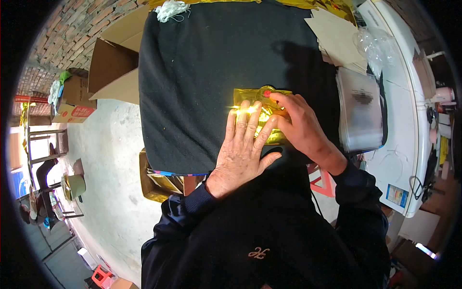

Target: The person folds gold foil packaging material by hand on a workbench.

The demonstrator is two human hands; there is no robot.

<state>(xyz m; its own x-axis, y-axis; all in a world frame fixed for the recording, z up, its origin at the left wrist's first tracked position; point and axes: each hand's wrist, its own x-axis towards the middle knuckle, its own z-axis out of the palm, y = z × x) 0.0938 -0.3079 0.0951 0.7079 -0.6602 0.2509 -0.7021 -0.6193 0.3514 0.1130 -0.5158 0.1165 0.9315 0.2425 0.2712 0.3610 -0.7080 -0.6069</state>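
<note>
My left hand [244, 144] lies flat, fingers stretched out, on a shiny gold foil sheet [243, 95] on the black cloth [207, 58]. At the sheet's upper right, the thumb and fingers of my right hand [303, 123] are bent around a small round thing with a red centre [267, 92]. It looks like a small roll of tape, but its exact kind is hard to make out. My fingers hide part of the foil and of the round thing. Bright glare lies across the foil near my left fingertips.
To the right are a stack of clear plastic sleeves [361, 108], beige card sheets [337, 38] and a crumpled plastic bag [378, 45]. White string [169, 10] sits at the far left corner of the cloth. An open cardboard box [113, 67] stands to the left.
</note>
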